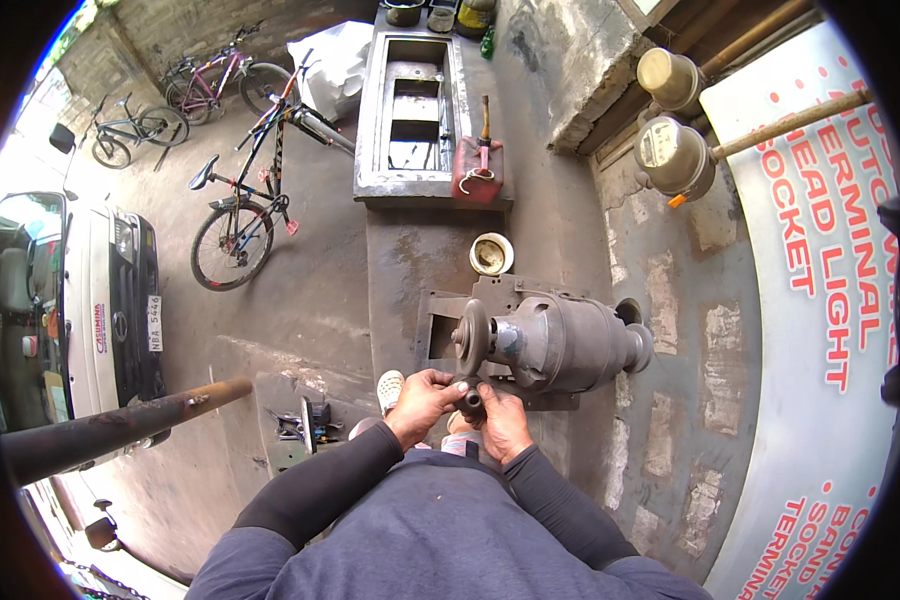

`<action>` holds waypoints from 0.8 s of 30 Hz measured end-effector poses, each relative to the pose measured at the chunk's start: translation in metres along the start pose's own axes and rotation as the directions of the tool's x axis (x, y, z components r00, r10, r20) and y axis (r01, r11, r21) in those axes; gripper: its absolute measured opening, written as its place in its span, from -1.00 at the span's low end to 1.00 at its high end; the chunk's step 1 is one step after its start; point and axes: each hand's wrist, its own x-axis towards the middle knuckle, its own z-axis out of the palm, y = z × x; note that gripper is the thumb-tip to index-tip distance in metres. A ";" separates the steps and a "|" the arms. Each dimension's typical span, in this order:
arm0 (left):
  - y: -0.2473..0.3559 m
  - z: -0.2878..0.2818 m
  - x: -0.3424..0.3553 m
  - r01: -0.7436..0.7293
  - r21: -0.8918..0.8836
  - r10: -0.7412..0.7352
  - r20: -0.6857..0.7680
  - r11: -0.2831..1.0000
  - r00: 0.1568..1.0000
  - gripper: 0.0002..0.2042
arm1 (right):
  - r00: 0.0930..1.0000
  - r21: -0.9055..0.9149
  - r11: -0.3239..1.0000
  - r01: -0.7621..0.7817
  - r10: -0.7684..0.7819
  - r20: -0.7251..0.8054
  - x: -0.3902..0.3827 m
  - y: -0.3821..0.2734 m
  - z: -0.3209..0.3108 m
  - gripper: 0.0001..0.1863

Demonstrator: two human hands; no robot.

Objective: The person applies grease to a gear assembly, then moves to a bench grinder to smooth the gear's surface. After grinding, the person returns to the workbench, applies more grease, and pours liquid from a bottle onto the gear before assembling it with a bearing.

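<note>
My left hand (420, 405) and my right hand (502, 425) are closed on a small dark metal part (473, 400) with a round hole in it. They hold it at the lower edge of a grey disc wheel (475, 335) on a large, dusty motor-driven grinder (565, 340); whether part and wheel touch, I cannot tell. The grinder sits on a flat metal base (440, 310) on the concrete.
A metal pipe (130, 415) crosses at left, near tools (305, 425). A white bucket (491, 241), red container (470, 180) and metal trough (362, 170) lie ahead. Bicycles (232, 240), a white vehicle (100, 300), electric meters (670, 150) and a signboard (790, 400) surround this.
</note>
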 end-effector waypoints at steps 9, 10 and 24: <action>-0.001 0.002 -0.013 -0.067 0.100 0.061 0.055 0.993 0.997 -0.58 | 0.984 -0.311 0.938 0.156 -0.119 0.133 -0.004 -0.011 -0.019 -0.60; -0.005 0.002 -0.017 -0.128 0.161 0.113 0.096 0.979 0.989 -0.58 | 0.962 -0.413 0.874 0.255 -0.185 0.203 -0.010 -0.023 -0.020 -0.60; -0.005 -0.005 0.001 -0.014 -0.034 0.015 0.021 0.999 1.000 -0.63 | 0.998 0.031 0.997 -0.065 0.065 0.011 0.009 0.005 -0.003 -0.65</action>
